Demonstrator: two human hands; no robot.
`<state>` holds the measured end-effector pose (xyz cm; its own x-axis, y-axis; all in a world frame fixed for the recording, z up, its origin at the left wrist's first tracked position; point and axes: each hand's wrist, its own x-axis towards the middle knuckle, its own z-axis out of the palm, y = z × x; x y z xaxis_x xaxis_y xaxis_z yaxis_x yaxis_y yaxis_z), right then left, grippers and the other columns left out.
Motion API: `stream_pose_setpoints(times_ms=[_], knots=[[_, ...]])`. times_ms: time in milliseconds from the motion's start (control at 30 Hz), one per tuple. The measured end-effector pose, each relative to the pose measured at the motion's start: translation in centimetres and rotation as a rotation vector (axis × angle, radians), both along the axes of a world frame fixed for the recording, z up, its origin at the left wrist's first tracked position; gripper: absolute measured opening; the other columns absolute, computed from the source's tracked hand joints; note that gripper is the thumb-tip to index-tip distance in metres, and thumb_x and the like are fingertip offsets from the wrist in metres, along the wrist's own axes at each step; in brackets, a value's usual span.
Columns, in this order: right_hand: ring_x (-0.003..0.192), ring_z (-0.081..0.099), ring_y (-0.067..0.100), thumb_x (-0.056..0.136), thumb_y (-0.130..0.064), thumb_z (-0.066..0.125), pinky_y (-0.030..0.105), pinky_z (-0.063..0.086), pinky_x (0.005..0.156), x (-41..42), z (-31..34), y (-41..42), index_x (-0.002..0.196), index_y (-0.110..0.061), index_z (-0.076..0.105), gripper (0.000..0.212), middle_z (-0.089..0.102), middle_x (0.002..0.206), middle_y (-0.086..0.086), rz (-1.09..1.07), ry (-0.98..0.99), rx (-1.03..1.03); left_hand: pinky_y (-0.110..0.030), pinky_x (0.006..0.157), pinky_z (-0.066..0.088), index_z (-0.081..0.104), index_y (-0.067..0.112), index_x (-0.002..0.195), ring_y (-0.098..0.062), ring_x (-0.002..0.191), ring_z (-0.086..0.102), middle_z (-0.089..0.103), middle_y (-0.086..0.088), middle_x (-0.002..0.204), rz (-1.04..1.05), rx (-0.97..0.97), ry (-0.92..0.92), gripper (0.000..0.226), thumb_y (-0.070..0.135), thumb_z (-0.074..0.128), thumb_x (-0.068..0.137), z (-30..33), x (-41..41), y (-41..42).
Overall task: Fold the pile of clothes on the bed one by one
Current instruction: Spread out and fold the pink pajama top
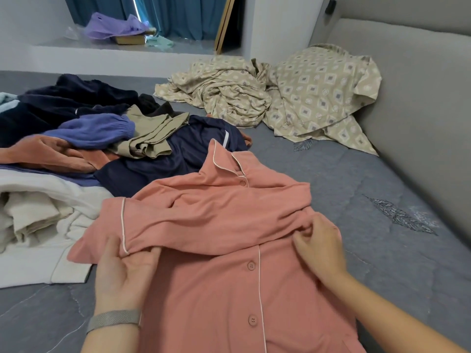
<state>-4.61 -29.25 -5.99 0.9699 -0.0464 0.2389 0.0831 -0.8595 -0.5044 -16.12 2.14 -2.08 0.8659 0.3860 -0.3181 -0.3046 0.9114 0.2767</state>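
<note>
A pink button-up pyjama shirt (219, 289) with white piping lies front-up on the grey bed (382, 250) right in front of me. One sleeve is folded across its chest. My left hand (122, 273) pinches the piped cuff of that sleeve at the shirt's left side. My right hand (318, 245) grips a bunch of the pink fabric at the right shoulder fold. The pile of unfolded clothes (102, 138) lies to the left and behind the shirt, with navy, purple, khaki, orange and white pieces.
A crumpled beige patterned sheet and pillow (293, 98) lie at the head of the bed. The padded grey headboard (420, 98) runs along the right. A white ledge (102, 54) beyond the bed carries a purple cloth and a box.
</note>
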Motion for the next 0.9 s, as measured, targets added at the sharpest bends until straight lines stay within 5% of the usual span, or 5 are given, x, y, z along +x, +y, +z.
stream_pose_setpoints(times_ms=[200, 433, 567, 700, 900], knots=[[0.083, 0.064, 0.022, 0.086, -0.033, 0.068, 0.038, 0.055, 0.077, 2.1, 1.8, 3.7, 0.089, -0.014, 0.063, 0.020, 0.065, 0.088, 0.006, -0.293, 0.560, 1.256, -0.032, 0.084, 0.055, 0.071, 0.006, 0.100, -0.023, 0.097, 0.070, 0.073, -0.008, 0.102, -0.005, 0.210, 0.167, 0.069, 0.003, 0.078, 0.032, 0.2, -3.0, -1.6], [0.086, 0.068, 0.017, 0.078, 0.003, 0.062, 0.028, 0.059, 0.067, 4.3, 1.7, 0.0, 0.115, -0.003, 0.065, 0.038, 0.065, 0.120, 0.012, -0.377, 0.231, 1.720, -0.032, 0.059, 0.036, 0.054, -0.014, 0.068, -0.028, 0.070, 0.051, 0.058, -0.023, 0.081, -0.496, 1.078, 0.905, 0.055, 0.002, 0.059, 0.015, -0.2, -9.0, -1.0], [0.066, 0.061, 0.015, 0.078, 0.014, 0.060, 0.022, 0.053, 0.047, 2.8, 1.2, -2.0, 0.114, -0.003, 0.054, 0.040, 0.064, 0.099, 0.015, -0.443, 0.391, 1.471, -0.029, 0.060, 0.037, 0.049, 0.003, 0.109, -0.017, 0.084, 0.055, 0.056, -0.008, 0.099, -0.711, 1.192, 1.070, 0.073, 0.028, 0.064, 0.043, 0.7, -10.2, -3.3], [0.106, 0.052, 0.032, 0.061, -0.011, 0.077, 0.041, 0.042, 0.092, 2.7, 1.9, -2.0, 0.134, -0.011, 0.027, 0.088, 0.049, 0.128, 0.025, -0.512, 0.191, 0.682, -0.036, 0.088, 0.043, 0.038, 0.005, 0.133, -0.028, 0.109, 0.053, 0.052, -0.015, 0.129, -0.597, 1.365, 1.179, 0.082, 0.041, 0.077, 0.070, -0.3, -9.2, -2.7], [0.125, 0.041, 0.036, 0.086, 0.003, 0.052, 0.045, 0.041, 0.099, 5.9, 4.2, -1.2, 0.128, -0.023, 0.056, 0.050, 0.036, 0.144, 0.008, 0.357, -0.032, -0.245, -0.033, 0.089, 0.047, 0.057, 0.028, 0.114, -0.019, 0.104, 0.060, 0.062, 0.002, 0.107, -0.541, 1.838, 1.045, 0.053, 0.056, 0.071, 0.072, -1.2, -7.3, -2.6]])
